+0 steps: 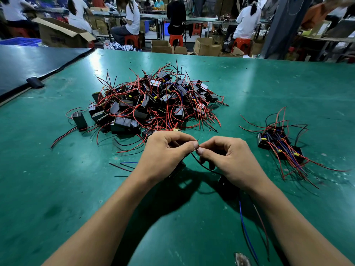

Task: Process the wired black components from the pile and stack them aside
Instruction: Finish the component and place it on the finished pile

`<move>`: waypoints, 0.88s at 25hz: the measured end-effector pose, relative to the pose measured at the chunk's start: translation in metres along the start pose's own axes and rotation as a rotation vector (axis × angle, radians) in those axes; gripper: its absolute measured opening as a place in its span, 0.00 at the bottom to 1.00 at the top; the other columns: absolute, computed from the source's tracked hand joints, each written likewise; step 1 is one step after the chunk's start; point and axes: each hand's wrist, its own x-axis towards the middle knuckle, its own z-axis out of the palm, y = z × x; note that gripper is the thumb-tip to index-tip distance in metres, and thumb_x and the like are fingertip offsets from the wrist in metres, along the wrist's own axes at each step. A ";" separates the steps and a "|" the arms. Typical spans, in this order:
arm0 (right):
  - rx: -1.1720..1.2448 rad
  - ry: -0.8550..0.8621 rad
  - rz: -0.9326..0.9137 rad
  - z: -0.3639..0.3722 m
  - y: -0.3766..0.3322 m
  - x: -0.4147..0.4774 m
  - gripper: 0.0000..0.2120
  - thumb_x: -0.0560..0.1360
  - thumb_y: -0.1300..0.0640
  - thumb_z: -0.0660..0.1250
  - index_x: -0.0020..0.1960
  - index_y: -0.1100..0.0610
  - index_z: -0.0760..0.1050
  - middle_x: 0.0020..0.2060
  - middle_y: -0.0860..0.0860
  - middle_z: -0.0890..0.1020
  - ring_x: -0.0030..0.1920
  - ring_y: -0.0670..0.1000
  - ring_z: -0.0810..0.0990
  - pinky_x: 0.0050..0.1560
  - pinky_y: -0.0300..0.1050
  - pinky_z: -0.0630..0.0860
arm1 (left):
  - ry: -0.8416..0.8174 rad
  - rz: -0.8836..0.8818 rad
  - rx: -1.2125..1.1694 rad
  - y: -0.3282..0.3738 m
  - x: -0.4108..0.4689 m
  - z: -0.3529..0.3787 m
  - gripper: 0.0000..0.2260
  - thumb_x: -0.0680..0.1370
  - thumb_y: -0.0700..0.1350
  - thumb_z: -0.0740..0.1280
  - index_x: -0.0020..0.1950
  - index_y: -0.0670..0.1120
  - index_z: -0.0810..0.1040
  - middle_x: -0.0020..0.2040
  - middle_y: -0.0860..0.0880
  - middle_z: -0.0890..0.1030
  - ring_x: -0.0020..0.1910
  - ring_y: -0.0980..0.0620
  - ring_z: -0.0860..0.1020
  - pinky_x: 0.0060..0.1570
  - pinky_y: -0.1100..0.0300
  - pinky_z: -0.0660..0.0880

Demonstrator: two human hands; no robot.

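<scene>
Blue wire (245, 223) seen trailing toward 5 o'clock beneath right hand (228, 158). Bare wire ends (196, 145) pinched between fingertips of left hand (165, 152) and right hand. Black component (177, 169) partly hidden under left hand. Pile of wired black components (153, 100) heaped at 12 o'clock on green worktop (57, 189); small stack (282, 144) laid at 3 o'clock.
</scene>
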 end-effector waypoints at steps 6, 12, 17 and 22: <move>0.047 0.086 -0.054 -0.001 0.002 0.002 0.01 0.76 0.57 0.74 0.47 0.51 0.84 0.37 0.48 0.86 0.34 0.48 0.83 0.39 0.40 0.79 | -0.012 0.021 0.036 0.002 -0.001 -0.001 0.02 0.75 0.41 0.73 0.43 0.46 0.86 0.32 0.46 0.81 0.30 0.56 0.72 0.31 0.64 0.69; 0.013 0.117 -0.073 0.001 0.002 0.002 0.02 0.74 0.52 0.74 0.44 0.49 0.83 0.32 0.51 0.83 0.32 0.53 0.79 0.37 0.50 0.77 | -0.028 0.093 0.127 0.005 -0.002 -0.003 0.03 0.74 0.40 0.74 0.42 0.48 0.86 0.36 0.51 0.84 0.37 0.54 0.81 0.39 0.62 0.77; 0.068 0.081 -0.046 0.000 -0.002 0.000 0.05 0.73 0.51 0.73 0.41 0.52 0.82 0.31 0.54 0.79 0.32 0.48 0.73 0.35 0.47 0.71 | -0.090 0.115 0.174 0.006 -0.001 -0.006 0.01 0.74 0.41 0.74 0.44 0.46 0.86 0.36 0.55 0.83 0.36 0.63 0.78 0.41 0.71 0.72; 0.120 -0.017 0.122 -0.003 -0.002 0.004 0.10 0.77 0.55 0.70 0.38 0.57 0.81 0.29 0.48 0.73 0.32 0.46 0.68 0.34 0.39 0.65 | -0.091 0.195 0.246 0.008 -0.003 -0.003 0.02 0.73 0.40 0.75 0.44 0.45 0.86 0.36 0.58 0.82 0.37 0.64 0.78 0.41 0.73 0.70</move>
